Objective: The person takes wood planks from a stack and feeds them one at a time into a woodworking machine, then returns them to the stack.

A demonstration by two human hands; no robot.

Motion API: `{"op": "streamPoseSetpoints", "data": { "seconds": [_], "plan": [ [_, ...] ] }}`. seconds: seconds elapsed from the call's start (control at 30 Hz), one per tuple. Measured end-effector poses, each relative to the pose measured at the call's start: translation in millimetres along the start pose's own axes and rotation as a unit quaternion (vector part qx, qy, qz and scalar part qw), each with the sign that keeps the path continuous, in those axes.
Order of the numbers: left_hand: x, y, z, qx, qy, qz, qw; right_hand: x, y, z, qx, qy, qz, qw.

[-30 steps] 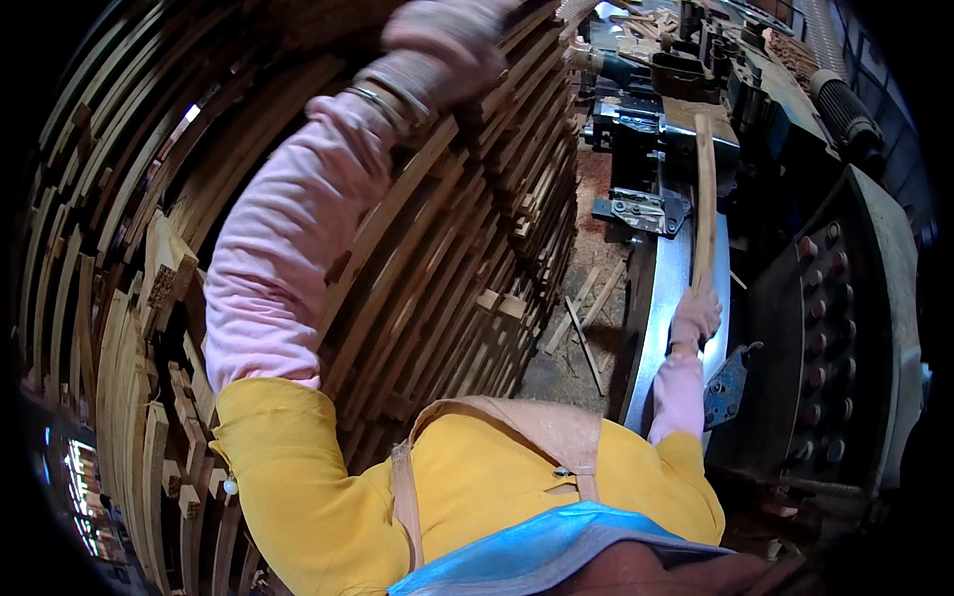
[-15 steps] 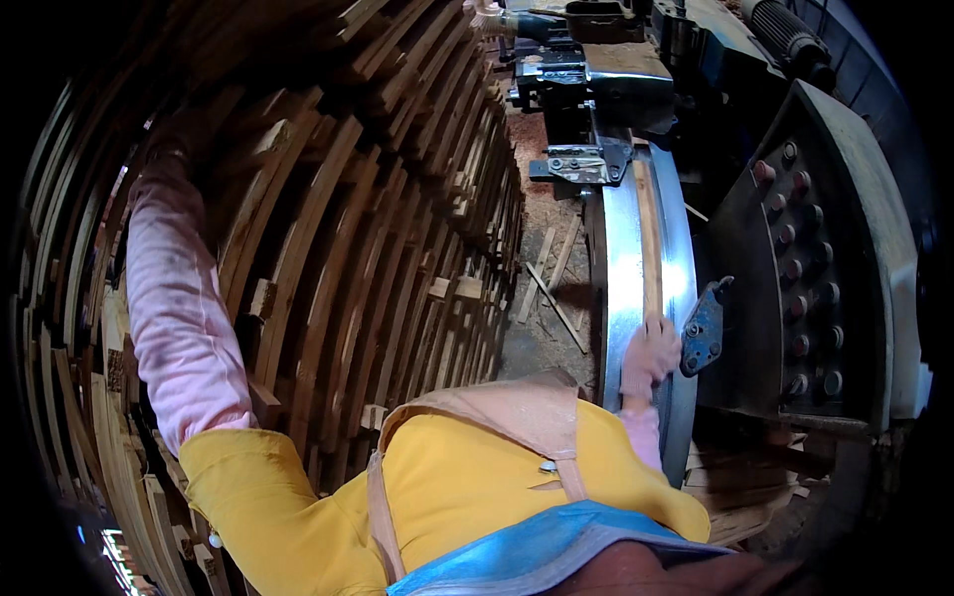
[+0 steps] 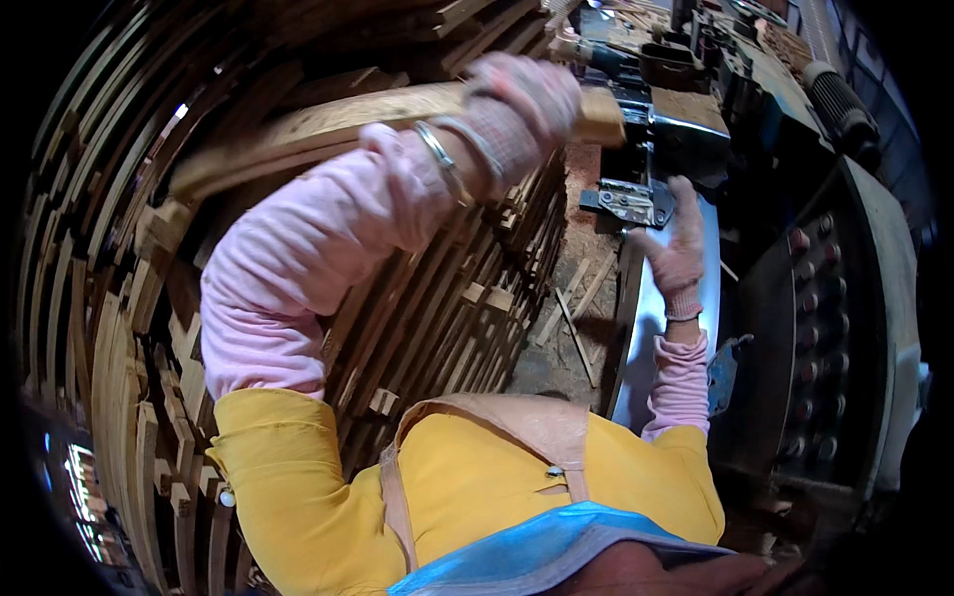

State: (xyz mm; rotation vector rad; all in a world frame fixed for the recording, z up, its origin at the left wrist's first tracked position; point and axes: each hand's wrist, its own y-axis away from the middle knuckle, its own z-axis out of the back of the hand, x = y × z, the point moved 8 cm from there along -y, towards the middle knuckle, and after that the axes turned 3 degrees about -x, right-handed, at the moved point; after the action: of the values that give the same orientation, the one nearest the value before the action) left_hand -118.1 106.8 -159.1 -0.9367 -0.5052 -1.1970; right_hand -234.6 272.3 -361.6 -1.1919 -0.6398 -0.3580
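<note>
My left hand (image 3: 527, 104), gloved and slightly blurred, is wrapped round a wooden board (image 3: 338, 121). The board lies crosswise over the stacked lumber, its right end near the machine head. Over the shiny metal machine bed (image 3: 634, 363), my right hand (image 3: 678, 248) is gloved too, its thumb spread from the fingers and nothing in its grasp. Just beyond those fingers sits a metal bracket (image 3: 628, 202) beside the bed.
Tall stacks of wooden strips (image 3: 427, 298) fill the left side. A panel with several round buttons (image 3: 820, 328) stands at right, below a motor (image 3: 838, 104). Loose strips (image 3: 576, 328) and sawdust lie on the floor between stack and machine.
My left hand has swung from the stack toward the machine, bringing a board. My right hand has moved forward along the bed and opened; the strip that lay there is no longer visible.
</note>
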Motion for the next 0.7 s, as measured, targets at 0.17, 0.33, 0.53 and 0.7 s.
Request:
{"op": "streamPoseSetpoints", "data": {
  "seconds": [0.17, 0.33, 0.53, 0.7],
  "plan": [
    [-173, 63, 16, 0.1, 0.049, -0.352, 0.929, 85, 24, -26, 0.247, 0.031, -0.073, 0.966],
    [-237, 72, 20, 0.051, 0.332, -0.396, 0.855, 42, 145, -2, 0.101, -0.004, -0.263, 0.96],
    [-224, 87, 40, -0.064, 0.277, -0.447, 0.848, 21, 306, 71, 0.099, 0.433, -0.425, 0.789],
    [-199, 79, 5, -0.039, 0.273, -0.422, 0.864, -12, 337, 89, 0.075, 0.498, -0.457, 0.733]
  ]
}}
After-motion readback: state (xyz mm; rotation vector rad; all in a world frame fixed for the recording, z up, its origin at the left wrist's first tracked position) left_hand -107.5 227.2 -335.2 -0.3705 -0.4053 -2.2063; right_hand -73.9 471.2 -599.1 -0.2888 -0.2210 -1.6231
